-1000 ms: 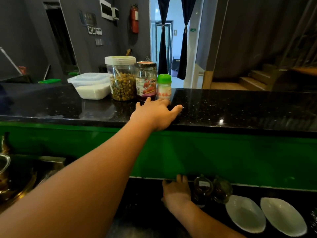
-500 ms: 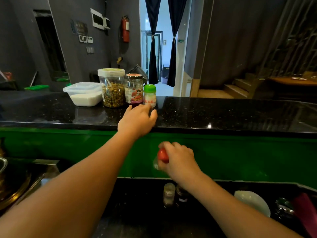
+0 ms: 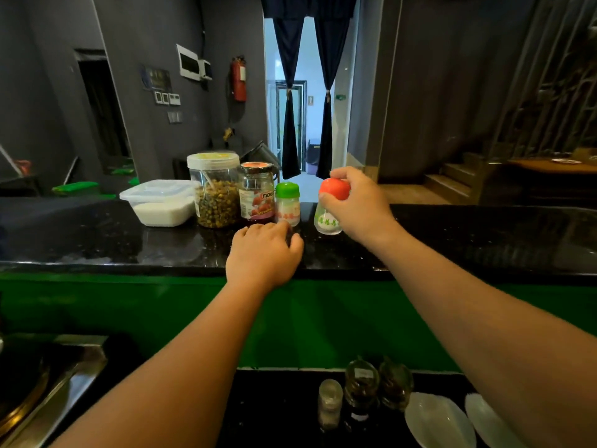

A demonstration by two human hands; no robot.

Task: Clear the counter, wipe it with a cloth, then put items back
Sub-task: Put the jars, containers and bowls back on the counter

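My right hand (image 3: 357,205) grips a small clear shaker with a red cap (image 3: 329,218) by its top, its base at the black granite counter (image 3: 468,240). Just left of it stands a matching green-capped shaker (image 3: 287,203), then a strawberry jam jar (image 3: 256,194), a tall jar of dried bits (image 3: 214,190) and a lidded white tub (image 3: 160,203). My left hand (image 3: 263,253) rests palm down on the counter in front of the green-capped shaker, fingers loosely bent, holding nothing.
Below the green counter front, a lower black worktop (image 3: 274,412) holds a small shaker (image 3: 329,402), two dark glass bottles (image 3: 361,389) and two white oval dishes (image 3: 439,421). A metal pan (image 3: 29,396) sits at lower left. The counter stretches bare to the right.
My right hand has lifted the red-capped shaker from the lower worktop up to the counter beside the green-capped one. My left hand stayed on the counter, drawing its fingers in slightly.
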